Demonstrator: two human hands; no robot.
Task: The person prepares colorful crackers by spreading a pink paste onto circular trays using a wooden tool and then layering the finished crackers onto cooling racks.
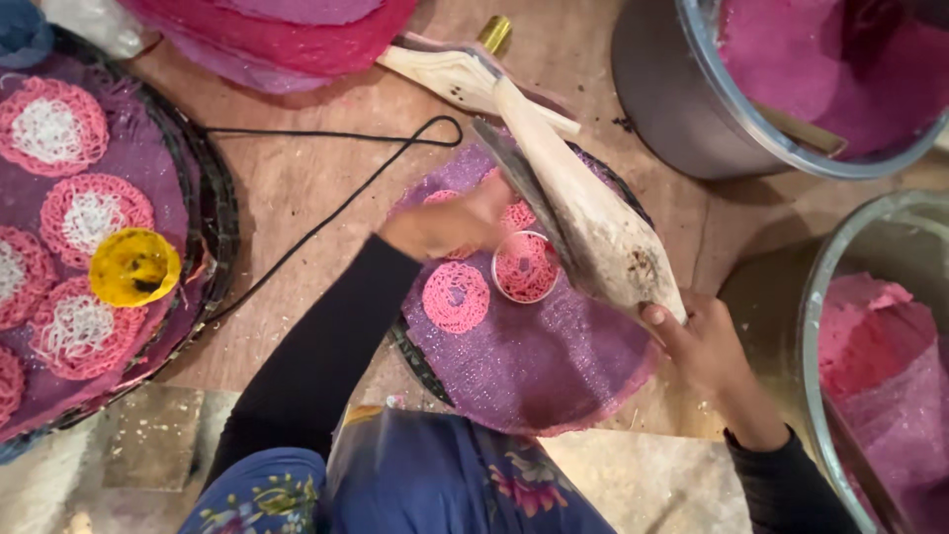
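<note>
Wooden press (593, 222), long and pale, lies tilted across the purple mesh tray (534, 366) at centre, its lower end over a small ring mould (525, 267) that is filled with pink noodle strands. The right hand (707, 346) grips the near end of the press, fingers curled about the wood and thumb laid on top. The left hand (445, 225) rests on the tray just beside the mould; motion blur hides its fingers, so whether they are spread or pinching cannot be told. A finished pink noodle disc (456, 297) lies on the mesh just left of the mould, with parts of others under the hand. To the left, a second round tray (213, 213) carries pink-and-white discs (94, 218) and a yellow lid (134, 267). Two metal pots (682, 109) of pink dough stand at right, and a black cord (326, 213) loops over the wooden board. Risk, as judged: if the press swings off the mould, strands may fall outside the ring or onto the neighbouring disc; the left hand, so close beneath, may be caught or may nudge the mould.
</note>
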